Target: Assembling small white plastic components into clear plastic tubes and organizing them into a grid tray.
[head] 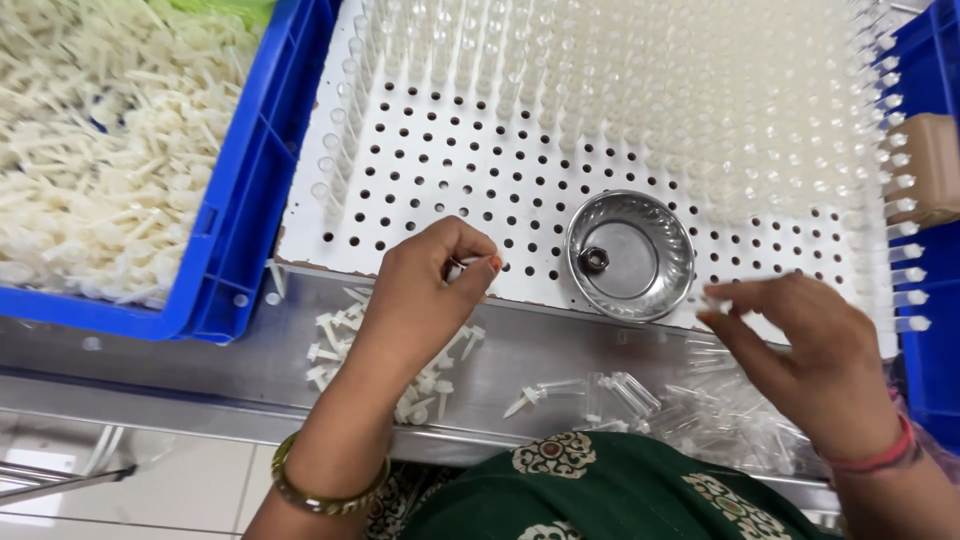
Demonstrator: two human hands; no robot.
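- Head view looks straight down on a white perforated board [420, 190] lying on a steel table [560, 350]; everything below is placed against that board.
- Clear plastic tubes [700, 90] stand upright in the holes over the far part and the right side of the board; the near left rows of holes are bare.
- Left hand [425, 290] hovers over the near edge of the board, thumb and forefinger pinched on a small part [458, 268], mostly hidden by the fingers, so its kind is hard to tell.
- Right hand [810, 355] sits at the near right corner of the board, fingers bent and drawn together at a clear tube [712, 303]; blur hides whether it truly grips the tube, so I cannot tell.
- A round steel bowl [630, 255] rests on the near edge of the board, between the two hands, with one small dark piece [593, 260] inside.
- White plastic stoppers [335, 345] lie scattered on the table just in front of the board, under the left wrist.
- Loose clear tubes [640, 395] lie in a heap on the table in front of the board's right half.
- A blue crate [250, 200] full of white stoppers stands left of the board; another blue crate [935, 60] shows at its right.
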